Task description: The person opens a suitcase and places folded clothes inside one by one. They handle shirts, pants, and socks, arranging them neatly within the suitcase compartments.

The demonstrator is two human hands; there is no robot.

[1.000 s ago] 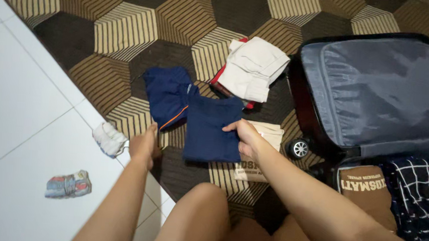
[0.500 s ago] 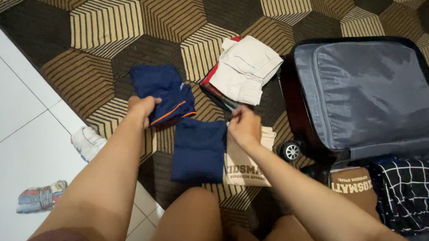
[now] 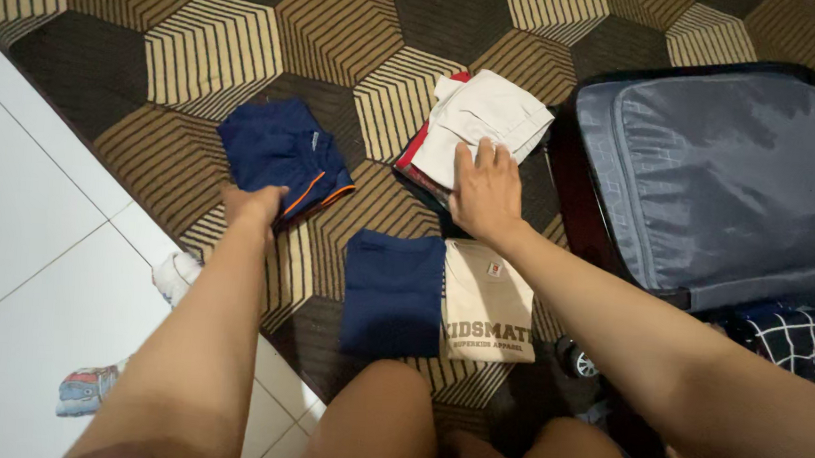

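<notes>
left hand (image 3: 253, 203) clenched on edge of navy shorts (image 3: 280, 155); right hand (image 3: 485, 194) flat, released, pressed on cream folded garment (image 3: 484, 125). fold likely undone if shorts dragged by one edge; stack beneath could be toppled.

Matt cloth shorts (image 3: 280, 155), woven rug (image 3: 211, 47), glossy tiles (image 3: 21, 234)

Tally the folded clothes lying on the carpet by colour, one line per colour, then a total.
Navy blue: 2, the shorts under the left hand and the folded piece.
Cream or white: 2, the printed shirt and the top piece touched by the right hand.
Red: 1, beneath it.
Total: 5
</notes>
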